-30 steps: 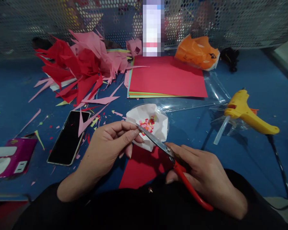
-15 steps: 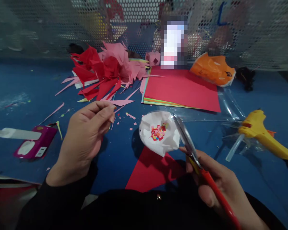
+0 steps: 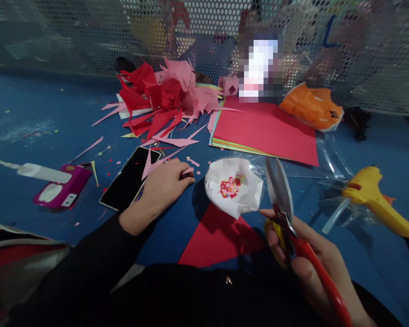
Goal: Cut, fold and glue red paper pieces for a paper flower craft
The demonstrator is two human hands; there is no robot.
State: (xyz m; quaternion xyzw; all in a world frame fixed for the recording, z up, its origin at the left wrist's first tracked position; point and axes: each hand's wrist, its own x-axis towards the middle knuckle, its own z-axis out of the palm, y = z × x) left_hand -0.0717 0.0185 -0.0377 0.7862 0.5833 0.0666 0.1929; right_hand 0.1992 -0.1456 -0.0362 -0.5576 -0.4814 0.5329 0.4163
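My left hand [image 3: 165, 184] is low over the table, left of a small white paper-lined bowl [image 3: 213, 175]. Its thumb and forefinger are closed on a small pink paper scrap [image 3: 188, 171]. Tiny squares of cut paper [image 3: 230, 187], mostly red and pink, lie inside the bowl. Red-handled scissors [image 3: 282, 195] are gripped in my right hand [image 3: 322, 259], their blades slightly apart and pointing up beside the bowl's right side. A red paper sheet [image 3: 218, 238] lies partly under the bowl. Against my left wrist, a dark phone [image 3: 126, 181] rests on the table.
Red and pink paper cuttings [image 3: 163, 93] are heaped at the back. Beside them lie a stack of coloured paper [image 3: 266, 129] and an orange packet [image 3: 313, 106]. A yellow glue gun [image 3: 371, 188] is at right, a purple box [image 3: 61, 186] at left.
My left hand has lowered and moved right, uncovering the phone, and now pinches a pink scrap. In my right hand the scissors have opened wider and shifted slightly right.
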